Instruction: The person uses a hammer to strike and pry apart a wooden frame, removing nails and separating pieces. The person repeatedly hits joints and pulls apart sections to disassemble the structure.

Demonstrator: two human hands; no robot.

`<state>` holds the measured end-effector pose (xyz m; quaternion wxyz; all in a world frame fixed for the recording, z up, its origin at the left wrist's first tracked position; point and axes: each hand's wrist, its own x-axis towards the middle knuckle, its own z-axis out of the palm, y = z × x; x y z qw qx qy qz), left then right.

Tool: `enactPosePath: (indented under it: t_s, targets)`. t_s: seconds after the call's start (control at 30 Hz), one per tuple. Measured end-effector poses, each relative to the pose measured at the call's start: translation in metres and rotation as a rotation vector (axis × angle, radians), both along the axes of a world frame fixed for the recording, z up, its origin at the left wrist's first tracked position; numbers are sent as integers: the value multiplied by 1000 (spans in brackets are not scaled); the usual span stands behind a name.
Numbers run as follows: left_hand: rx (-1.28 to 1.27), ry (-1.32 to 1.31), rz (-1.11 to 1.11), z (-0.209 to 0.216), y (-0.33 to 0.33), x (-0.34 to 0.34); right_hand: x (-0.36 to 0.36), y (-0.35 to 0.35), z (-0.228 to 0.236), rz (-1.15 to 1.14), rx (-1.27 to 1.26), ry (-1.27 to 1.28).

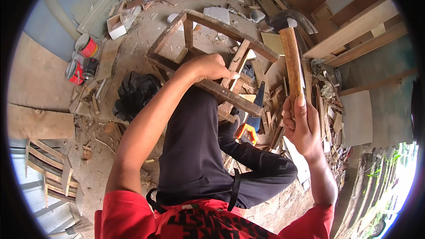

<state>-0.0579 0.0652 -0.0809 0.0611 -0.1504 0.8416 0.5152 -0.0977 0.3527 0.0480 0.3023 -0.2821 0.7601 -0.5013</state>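
Note:
My right hand (303, 121) is closed around the wooden handle of a claw hammer (291, 57), held upright with its dark metal head at the top. A worn wooden frame (221, 25), like a small stool or chair frame, lies tilted across my raised knee. My left hand (210, 67) reaches over one of its rails, with the fingers closed at a short wooden slat (239, 57) that crosses the frame. Whether a nail is pinched there is too small to tell. The hammer head is apart from the frame, to its right.
A handsaw with an orange handle (248, 133) lies by my foot, among wood offcuts. A black plastic bag (136, 94) and paint cans (87, 46) are on the left. Stacked wooden frames (354, 31) stand at the right. Slatted wood pieces (48, 168) lie lower left.

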Motion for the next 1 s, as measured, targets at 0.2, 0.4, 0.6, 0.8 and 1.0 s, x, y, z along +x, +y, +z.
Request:
enactPosePath:
  t_s: [0.2,0.4,0.6,0.8,1.0]
  targets:
    - [-74,-4,-17,18,6,1,-12,-5,-31,19,243,54]
    - [-40,-17,-18,13,6,5,-10,-6,-4,-12,-307,143]
    - [-63,-55,-40,18,7,0,-12,3,-29,58,207,73]
    - [33,-33,-17,0,3,-4,-10,4,-27,-11,48,12]
    - [-5,-37,-16,22,6,3,4,0,-16,-29,82,16]
